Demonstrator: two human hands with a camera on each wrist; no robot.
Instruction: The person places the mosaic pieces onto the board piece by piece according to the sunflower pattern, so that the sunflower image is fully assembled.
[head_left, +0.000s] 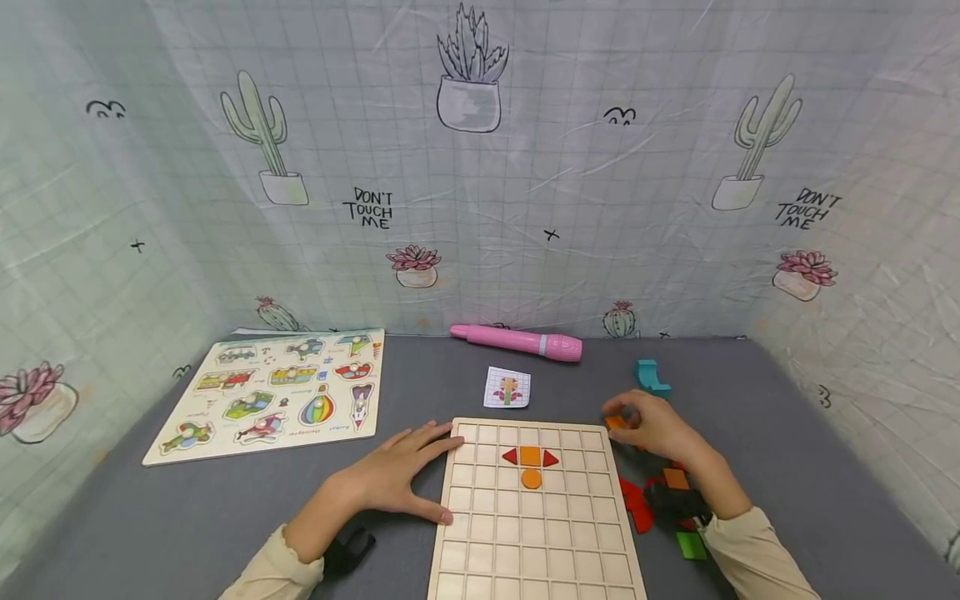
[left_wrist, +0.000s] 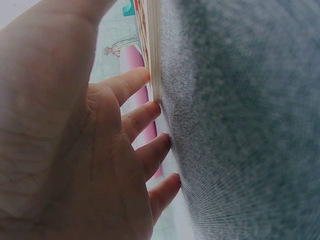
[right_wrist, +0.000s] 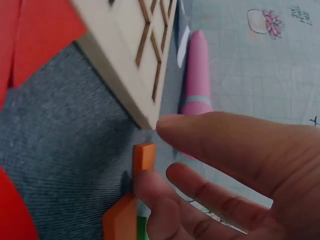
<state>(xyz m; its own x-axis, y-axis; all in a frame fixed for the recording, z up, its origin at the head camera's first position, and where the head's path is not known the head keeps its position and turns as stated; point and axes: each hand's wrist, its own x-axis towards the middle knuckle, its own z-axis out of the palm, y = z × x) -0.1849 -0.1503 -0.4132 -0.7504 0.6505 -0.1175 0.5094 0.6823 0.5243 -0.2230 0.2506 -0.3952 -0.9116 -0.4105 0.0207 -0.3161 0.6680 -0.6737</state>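
Note:
A light wooden grid board (head_left: 502, 529) lies in front of me, with an orange square (head_left: 529, 456), an orange round piece (head_left: 531, 478) and two red triangles (head_left: 551, 458) in its upper cells. My left hand (head_left: 393, 471) rests at the board's left edge, fingers spread, thumb on the rim. Off the upper right corner, my right hand (head_left: 651, 423) is over a small orange block (right_wrist: 144, 157). One fingertip touches that block in the right wrist view, while the thumb stays apart from it. Another orange block (right_wrist: 120, 218) lies close by, partly behind the fingers.
Red pieces (head_left: 637, 504), an orange square piece (head_left: 676, 478) and a green piece (head_left: 692, 546) lie right of the board. Behind it are a pattern card (head_left: 507, 388), a pink microphone-like stick (head_left: 517, 340) and a teal curved block (head_left: 650, 377). A picture puzzle (head_left: 292, 433) lies left.

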